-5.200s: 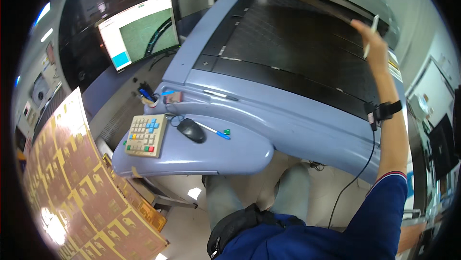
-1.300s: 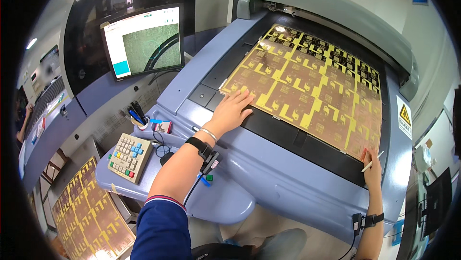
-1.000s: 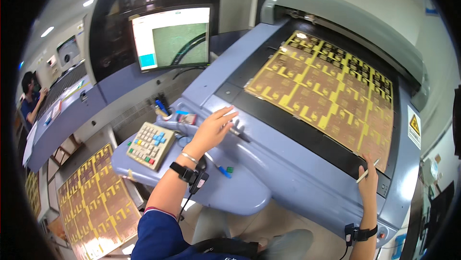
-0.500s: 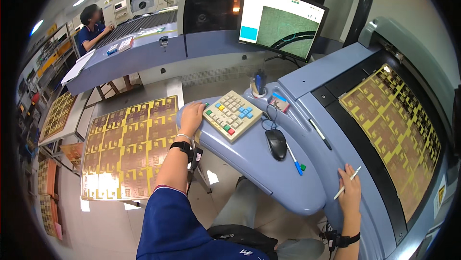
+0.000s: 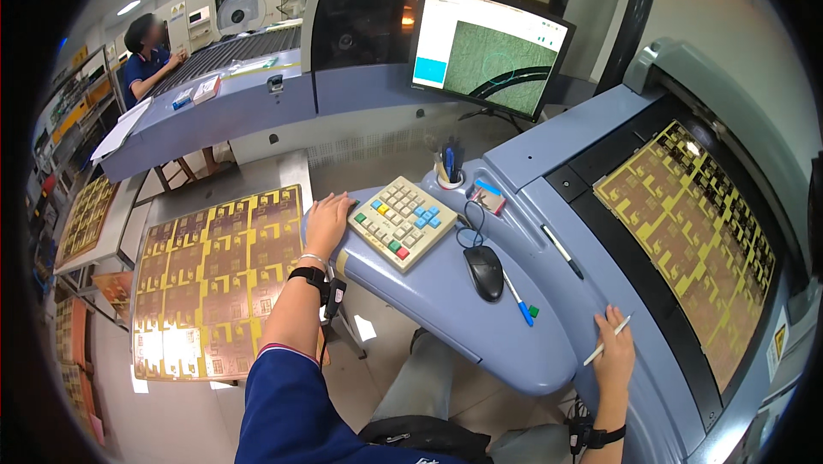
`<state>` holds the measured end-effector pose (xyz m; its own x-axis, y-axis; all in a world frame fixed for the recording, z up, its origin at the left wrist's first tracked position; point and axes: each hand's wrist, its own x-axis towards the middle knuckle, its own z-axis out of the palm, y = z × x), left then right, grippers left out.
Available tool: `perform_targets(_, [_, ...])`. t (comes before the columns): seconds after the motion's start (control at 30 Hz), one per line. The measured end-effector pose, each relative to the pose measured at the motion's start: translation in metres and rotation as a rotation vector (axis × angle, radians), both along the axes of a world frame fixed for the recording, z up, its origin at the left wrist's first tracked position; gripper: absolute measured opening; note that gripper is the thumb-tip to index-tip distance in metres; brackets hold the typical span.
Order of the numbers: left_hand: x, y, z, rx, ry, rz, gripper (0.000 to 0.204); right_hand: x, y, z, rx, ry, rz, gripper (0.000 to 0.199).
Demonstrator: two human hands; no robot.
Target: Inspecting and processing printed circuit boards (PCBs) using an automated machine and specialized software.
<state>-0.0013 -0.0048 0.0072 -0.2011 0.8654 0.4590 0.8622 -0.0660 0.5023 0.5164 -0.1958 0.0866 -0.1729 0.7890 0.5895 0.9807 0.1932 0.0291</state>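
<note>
Patterned panel (image 5: 686,250): lay on the machine bed (image 5: 641,293), well right of the keypad (image 5: 403,224), and both hands had left it!
Left hand (image 5: 326,222): had swung off the panel to just left of the keypad, half open, palm down, gripping nothing visible.
Right hand (image 5: 613,351): had pulled away too, right of the keypad, fingers curled, white pen (image 5: 593,357) still pinched.

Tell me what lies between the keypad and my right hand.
In the head view, the mouse lies between the keypad and your right hand, then a blue-capped pen and a small green piece.
</note>
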Motion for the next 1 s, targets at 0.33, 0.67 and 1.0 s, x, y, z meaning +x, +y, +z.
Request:
perform_targets(0.33, [0.000,0.000,-0.001,0.007,0.004,0.014,0.041,-0.016,-0.006,-0.022,0.152,0.061,-0.092,0.033])
perform_targets(0.67, [0.001,-0.001,0.001,-0.038,0.048,0.012,0.046,-0.015,-0.006,-0.025,0.190,0.072,-0.114,0.033])
perform_targets(1.0, [-0.002,0.000,0.001,-0.055,0.031,0.020,0.046,-0.018,-0.006,-0.024,0.178,0.121,-0.129,0.032])
